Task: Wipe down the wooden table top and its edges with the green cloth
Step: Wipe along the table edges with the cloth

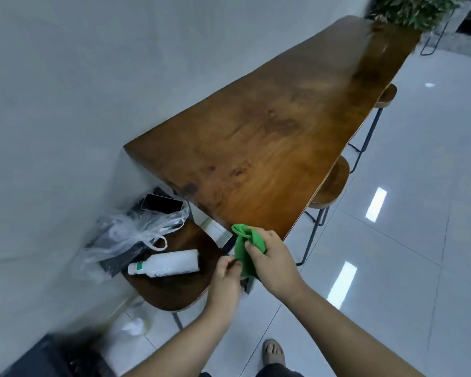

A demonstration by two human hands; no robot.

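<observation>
My right hand (272, 261) is closed around the bunched green cloth (245, 247), while my left hand (225, 278) pinches its hanging lower edge. The soft cloth is held just off the near corner of the glossy, grainy wooden surface (269, 137), which runs long and narrow along the wall.

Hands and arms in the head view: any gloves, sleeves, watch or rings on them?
None visible. The left hand and right hand are bare, with no gloves, rings or watch showing. Both forearms are uncovered as far as the frame shows; no sleeves in view.
</observation>
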